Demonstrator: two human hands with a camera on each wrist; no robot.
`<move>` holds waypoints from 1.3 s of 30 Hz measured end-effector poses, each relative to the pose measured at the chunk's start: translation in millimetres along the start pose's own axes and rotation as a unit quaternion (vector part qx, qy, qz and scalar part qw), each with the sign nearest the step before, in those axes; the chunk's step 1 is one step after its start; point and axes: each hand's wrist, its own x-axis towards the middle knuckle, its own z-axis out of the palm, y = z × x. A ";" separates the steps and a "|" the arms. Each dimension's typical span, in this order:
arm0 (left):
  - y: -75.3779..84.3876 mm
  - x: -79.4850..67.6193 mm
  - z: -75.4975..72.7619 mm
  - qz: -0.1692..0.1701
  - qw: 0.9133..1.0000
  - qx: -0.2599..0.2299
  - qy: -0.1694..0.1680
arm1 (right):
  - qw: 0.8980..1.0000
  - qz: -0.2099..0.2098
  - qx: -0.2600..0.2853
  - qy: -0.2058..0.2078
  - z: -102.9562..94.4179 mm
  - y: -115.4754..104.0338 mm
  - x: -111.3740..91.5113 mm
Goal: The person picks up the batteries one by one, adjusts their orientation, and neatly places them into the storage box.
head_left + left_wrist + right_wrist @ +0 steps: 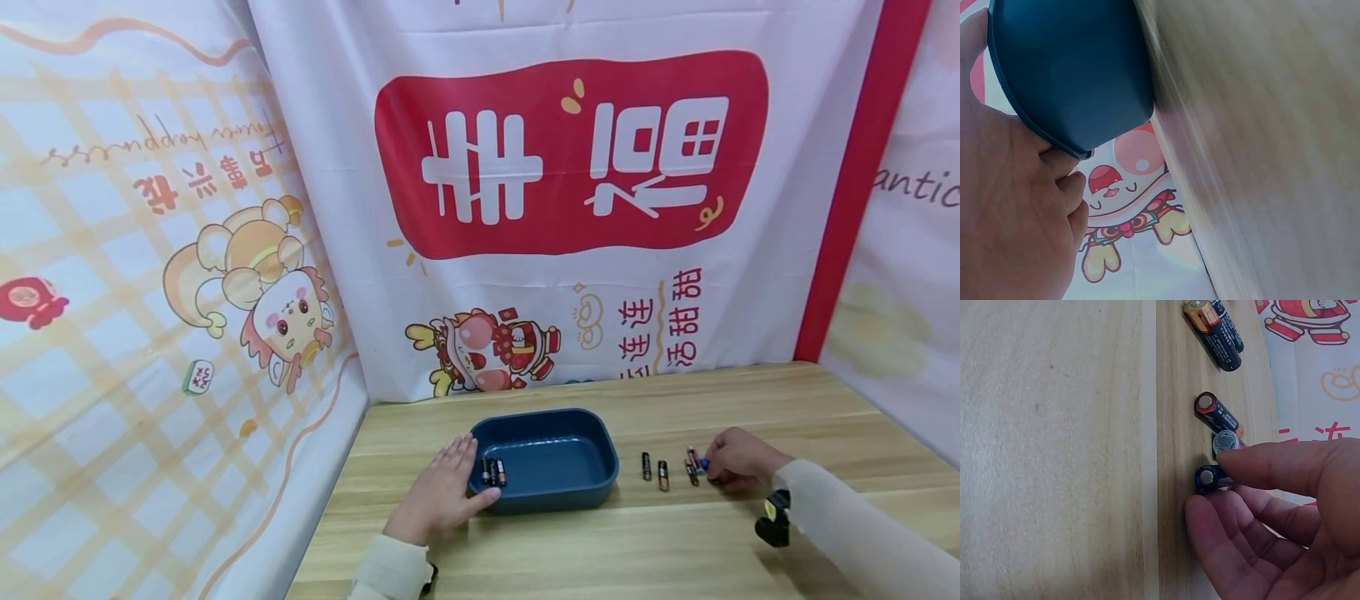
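Note:
A dark blue rectangular plastic box (555, 502) stands on the table, with three small batteries (493, 472) lying at its left end. Along the box's left wall rests my left hand (442, 492), fingers stretched out and thumb by the front rim; the left wrist view shows this hand (1016, 206) against the outer rim. To the right, my right hand (738, 460) pinches a dark blue battery (1207, 477) between thumb and forefinger, low at the tabletop. Right beside it are a battery with a silvery end (1226, 442) and a dark battery with a red-ringed end (1215, 412).
Between box and right hand lie two dark batteries, one black (647, 467) and one with a copper-coloured end (663, 476). The wooden table (570, 554) meets a printed cloth (570, 333) at the back and another printed cloth (187, 467) at the left.

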 end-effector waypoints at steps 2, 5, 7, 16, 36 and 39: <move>0.0 0.4 0.2 -0.001 1.000 0.000 -0.001 | 1.000 0.005 -0.009 0.001 -0.6 -1.3 0.7; 0.1 0.7 0.1 -0.002 1.000 -0.001 -0.003 | 1.000 0.011 -0.018 0.000 -1.6 -1.3 2.7; -0.1 0.8 0.2 -0.003 1.000 -0.001 -0.004 | 1.000 0.014 -0.025 0.001 -2.5 -1.1 4.1; 0.1 0.5 -0.4 0.000 1.000 -0.006 -0.003 | 0.991 -0.025 -0.130 0.020 -6.0 1.4 7.9; -0.3 3.0 4.6 0.000 1.000 -0.007 -0.003 | 0.997 -0.041 -0.065 0.002 -16.5 1.6 8.9; -1.5 3.5 5.2 0.002 1.000 -0.007 0.003 | 0.998 -0.051 -0.047 0.005 -16.3 -7.8 7.1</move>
